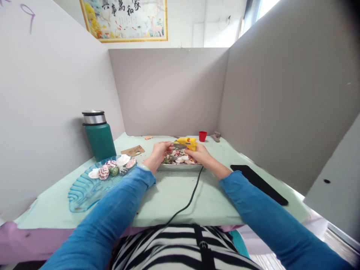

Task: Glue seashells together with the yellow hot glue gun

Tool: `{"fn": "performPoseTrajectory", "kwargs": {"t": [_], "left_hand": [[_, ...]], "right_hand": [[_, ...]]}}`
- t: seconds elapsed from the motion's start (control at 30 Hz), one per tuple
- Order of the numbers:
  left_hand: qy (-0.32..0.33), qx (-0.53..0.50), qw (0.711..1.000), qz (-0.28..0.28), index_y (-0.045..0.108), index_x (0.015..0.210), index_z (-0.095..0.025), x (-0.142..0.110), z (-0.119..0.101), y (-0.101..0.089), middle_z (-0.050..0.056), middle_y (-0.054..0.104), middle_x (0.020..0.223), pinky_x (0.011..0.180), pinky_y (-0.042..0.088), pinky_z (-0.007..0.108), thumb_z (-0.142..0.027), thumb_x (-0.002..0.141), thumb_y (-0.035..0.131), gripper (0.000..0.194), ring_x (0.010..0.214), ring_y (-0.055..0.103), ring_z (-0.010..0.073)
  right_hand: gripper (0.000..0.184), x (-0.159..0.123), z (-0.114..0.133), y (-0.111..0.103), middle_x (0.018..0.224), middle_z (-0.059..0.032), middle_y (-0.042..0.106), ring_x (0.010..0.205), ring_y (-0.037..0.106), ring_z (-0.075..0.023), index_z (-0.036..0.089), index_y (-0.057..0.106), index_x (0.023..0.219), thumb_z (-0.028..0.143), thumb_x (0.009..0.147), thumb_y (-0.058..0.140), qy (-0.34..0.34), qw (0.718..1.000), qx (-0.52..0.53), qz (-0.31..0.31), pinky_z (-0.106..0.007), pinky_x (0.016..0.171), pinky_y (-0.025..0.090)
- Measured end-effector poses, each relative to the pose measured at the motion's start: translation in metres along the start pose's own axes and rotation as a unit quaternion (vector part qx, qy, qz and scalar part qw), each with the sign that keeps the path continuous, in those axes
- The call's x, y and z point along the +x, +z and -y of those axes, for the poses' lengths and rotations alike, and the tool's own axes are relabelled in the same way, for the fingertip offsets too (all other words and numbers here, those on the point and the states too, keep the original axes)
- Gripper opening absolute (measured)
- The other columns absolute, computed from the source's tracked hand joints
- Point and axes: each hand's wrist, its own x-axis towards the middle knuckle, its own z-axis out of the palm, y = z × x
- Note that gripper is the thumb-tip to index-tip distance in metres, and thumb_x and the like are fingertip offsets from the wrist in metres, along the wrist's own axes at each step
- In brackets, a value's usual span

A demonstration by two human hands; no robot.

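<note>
My right hand [200, 154] is wrapped round the grip of a yellow glue gun [188, 142], whose nozzle points left. A black cord [194, 193] runs from beneath it across the table toward me. At the nozzle's tip my left hand [161, 151] has its fingers pinched together; whatever they hold is too small to make out. Below both hands sits a shallow metal tray [180, 168] filled with seashells [182, 159] of mixed kinds and colours. The hands hide part of its sides.
To the left, a blue glass dish [87, 193] carries several shells, with a green bottle [99, 140] behind it. Farther back are a piece of brown card [133, 150], a red cup [202, 136] and a grey object [216, 137]. A black flat panel [258, 183] lies right. Partitions enclose the table.
</note>
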Motion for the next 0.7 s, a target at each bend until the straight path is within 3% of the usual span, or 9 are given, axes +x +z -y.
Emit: {"fn": "performPoseTrajectory", "kwargs": {"t": [0.17, 0.7], "left_hand": [[0.0, -0.002, 1.0, 0.004, 0.061, 0.072, -0.01, -0.0002, 0.0002, 0.0002, 0.004, 0.064, 0.061, 0.051, 0.048, 0.02, -0.001, 0.073, 0.062, 0.009, 0.047, 0.052, 0.0072], [0.004, 0.001, 1.0, 0.001, 0.061, 0.072, -0.01, -0.0017, -0.0011, 0.0014, 0.004, 0.064, 0.062, 0.05, 0.047, 0.02, -0.002, 0.068, 0.069, 0.012, 0.046, 0.051, 0.0064]], "right_hand": [[0.016, 0.0016, -0.0011, 0.0006, 0.055, 0.0018, 0.056, 0.042, 0.046, -0.0078, 0.015, 0.062, 0.079, 0.031, 0.075, 0.065, -0.004, 1.0, -0.002, 0.003, -0.019, 0.04, 0.034], [0.017, 0.0006, -0.0007, 0.0002, 0.054, 0.0017, 0.056, 0.042, 0.045, -0.0077, 0.015, 0.063, 0.08, 0.031, 0.075, 0.065, -0.002, 1.0, 0.003, -0.003, -0.019, 0.039, 0.033]]}}
